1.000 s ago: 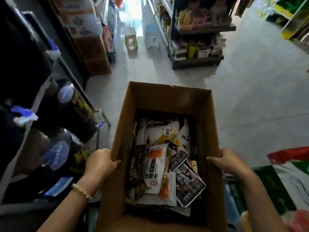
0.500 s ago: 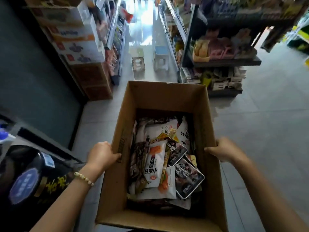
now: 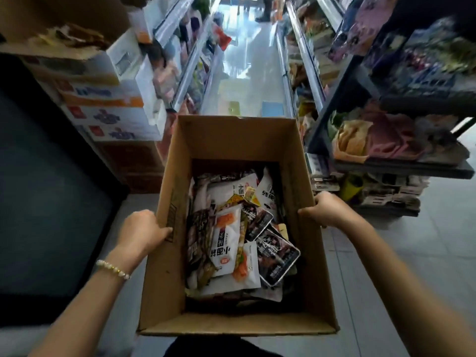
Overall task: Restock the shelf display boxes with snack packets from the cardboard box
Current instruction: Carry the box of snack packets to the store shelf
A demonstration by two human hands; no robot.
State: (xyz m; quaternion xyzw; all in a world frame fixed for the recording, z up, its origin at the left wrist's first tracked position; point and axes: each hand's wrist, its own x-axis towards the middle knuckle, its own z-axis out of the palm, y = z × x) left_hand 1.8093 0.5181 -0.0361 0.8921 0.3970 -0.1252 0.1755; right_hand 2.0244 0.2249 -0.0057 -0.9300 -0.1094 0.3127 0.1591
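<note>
Head view: left hand (image 3: 141,233) and right hand (image 3: 327,208) curl fingers (image 3: 305,212) over cardboard box (image 3: 239,140) walls.

I see through one camera on the head, looking forward and down, close above the cardboard box (image 3: 237,140), along the shop aisle (image 3: 247,81).

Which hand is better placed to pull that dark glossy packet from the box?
Right, probably: the dark packet lies nearer the box wall the right hand grips; the left hand grips the opposite wall.

beyond the cardboard box (image 3: 231,140), aisle floor (image 3: 247,73) lies open between stacked cartons (image 3: 108,109) and dark rack (image 3: 401,169).
</note>
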